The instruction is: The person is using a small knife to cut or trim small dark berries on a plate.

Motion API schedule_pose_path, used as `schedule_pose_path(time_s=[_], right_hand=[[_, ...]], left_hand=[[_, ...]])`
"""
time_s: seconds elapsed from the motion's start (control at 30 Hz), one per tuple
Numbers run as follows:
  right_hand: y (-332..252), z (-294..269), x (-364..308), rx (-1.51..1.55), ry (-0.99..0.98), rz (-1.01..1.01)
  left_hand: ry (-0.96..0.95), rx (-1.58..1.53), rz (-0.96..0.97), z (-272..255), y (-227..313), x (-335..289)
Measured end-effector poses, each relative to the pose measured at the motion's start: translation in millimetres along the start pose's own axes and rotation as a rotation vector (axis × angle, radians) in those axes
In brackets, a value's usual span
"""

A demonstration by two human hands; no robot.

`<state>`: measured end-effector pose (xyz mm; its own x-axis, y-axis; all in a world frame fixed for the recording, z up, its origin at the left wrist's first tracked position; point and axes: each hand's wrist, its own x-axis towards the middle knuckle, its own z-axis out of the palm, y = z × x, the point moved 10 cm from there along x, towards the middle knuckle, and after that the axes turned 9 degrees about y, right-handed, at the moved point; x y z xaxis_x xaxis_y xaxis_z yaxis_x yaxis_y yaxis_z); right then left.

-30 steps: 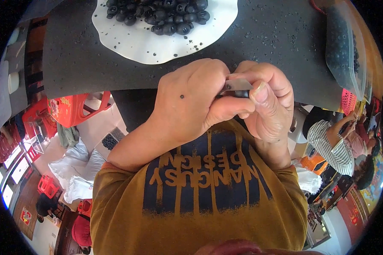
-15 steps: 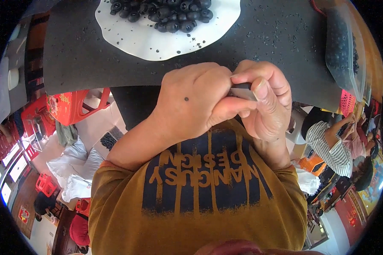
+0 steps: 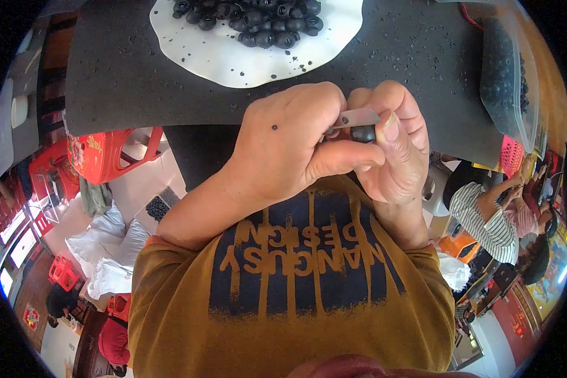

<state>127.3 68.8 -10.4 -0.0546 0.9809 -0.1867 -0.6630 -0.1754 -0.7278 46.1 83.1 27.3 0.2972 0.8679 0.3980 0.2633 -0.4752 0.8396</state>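
Clasping a flat metal blade (image 3: 362,116) in the curled left grip (image 3: 290,132), pinching a small black piece (image 3: 363,133) in the right grip (image 3: 400,148) — just below the blade — close to a dark surface (image 3: 120,69), near a white plate (image 3: 337,47) heaped with similar rounded pieces (image 3: 264,39).

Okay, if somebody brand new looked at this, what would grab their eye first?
Probably the small flat blade at the centre, with a round black piece just beneath it, between the left hand and the right hand. Next, likely the white wavy-rimmed plate at the top, heaped with black pieces, and the mustard-brown shirt filling the lower middle.
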Motion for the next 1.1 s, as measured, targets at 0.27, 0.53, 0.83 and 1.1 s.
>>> schedule_pose_path(time_s=[0.27,0.53,0.83,1.1], right_hand=[[-1,-2,-1,0.054,0.002,0.022],[2,-4,-1,0.055,0.013,0.036],[3,-5,-3,0.109,0.014,0.046],[-4,-2,-3,0.056,0.017,-0.005]], left_hand=[[0.04,0.015,0.025,3,1,-1],[0.062,0.056,0.008,1,1,-2],[0.083,0.056,0.073,2,5,-1],[0.021,0.108,0.1,2,13,1]])
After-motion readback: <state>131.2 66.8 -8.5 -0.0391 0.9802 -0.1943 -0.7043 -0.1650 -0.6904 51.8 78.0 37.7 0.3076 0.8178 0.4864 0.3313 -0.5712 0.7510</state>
